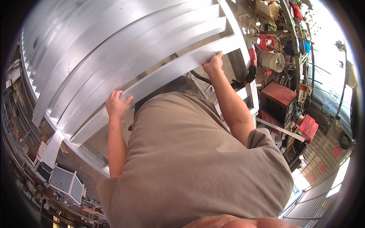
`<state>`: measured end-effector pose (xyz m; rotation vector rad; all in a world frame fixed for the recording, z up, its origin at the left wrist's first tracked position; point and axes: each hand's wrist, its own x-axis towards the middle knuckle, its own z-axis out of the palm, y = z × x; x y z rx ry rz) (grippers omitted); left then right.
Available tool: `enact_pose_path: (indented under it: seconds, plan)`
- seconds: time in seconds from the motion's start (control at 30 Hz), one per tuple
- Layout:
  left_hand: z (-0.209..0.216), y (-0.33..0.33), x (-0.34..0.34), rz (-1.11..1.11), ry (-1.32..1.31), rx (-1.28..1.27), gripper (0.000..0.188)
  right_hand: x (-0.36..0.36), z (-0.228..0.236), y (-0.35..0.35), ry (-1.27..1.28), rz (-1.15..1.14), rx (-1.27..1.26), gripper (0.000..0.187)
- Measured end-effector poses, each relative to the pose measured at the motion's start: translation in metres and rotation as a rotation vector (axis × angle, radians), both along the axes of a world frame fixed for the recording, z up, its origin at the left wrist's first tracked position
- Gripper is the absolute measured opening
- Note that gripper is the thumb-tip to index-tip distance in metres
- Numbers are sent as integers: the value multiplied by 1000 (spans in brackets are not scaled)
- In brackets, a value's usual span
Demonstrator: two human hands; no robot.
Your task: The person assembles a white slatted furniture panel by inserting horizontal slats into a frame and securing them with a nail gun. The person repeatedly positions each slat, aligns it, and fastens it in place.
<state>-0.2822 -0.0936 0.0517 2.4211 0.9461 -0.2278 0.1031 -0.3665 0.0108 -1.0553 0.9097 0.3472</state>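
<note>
A long flat silver metal slat (163, 81) crosses in front of my body, sloping up to the right. My left hand (117, 104) grips it toward its left part, thumb spread along the near side and fingers over the top edge. Nearer the right end, my right hand (214, 62) holds the same slat, its fingers partly hidden behind the metal. Beyond lie several more parallel slats (125, 49), set between a right side rail (238, 28) and a left side rail (57, 131) of a large metal frame.
Red and black cable (251, 62) hangs over the right rail. Farther right stand a red-topped cabinet (278, 93), a white bucket (272, 62), a red reel (267, 42) and a red box (308, 127). A grey perforated metal piece (66, 182) stands at the lower left.
</note>
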Motion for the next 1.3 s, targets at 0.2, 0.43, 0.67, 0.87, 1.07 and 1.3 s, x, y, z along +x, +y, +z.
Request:
enact_pose_path:
  seconds: [0.2, 0.43, 0.67, 0.87, 1.07, 1.3]
  plan:
    - [-15, 6, -3, -22, -19, 65, 64, 13, -6, 22, 70, 2, -14, 65]
    - [-29, 6, -9, -17, -72, 118, 68, 19, -4, 35, 95, 21, -24, 67]
    - [-44, -3, -17, 32, -158, 155, 67, 17, 4, 40, 55, 89, -63, 69]
    - [-42, -3, -17, 23, -173, 128, 63, 17, -1, 38, 82, 20, -48, 69]
    - [-41, 0, -17, 27, -179, 102, 62, 16, -5, 35, 42, 77, -66, 68]
    - [-44, 1, -19, 18, -191, 111, 61, 15, 1, 40, 59, 86, -92, 69]
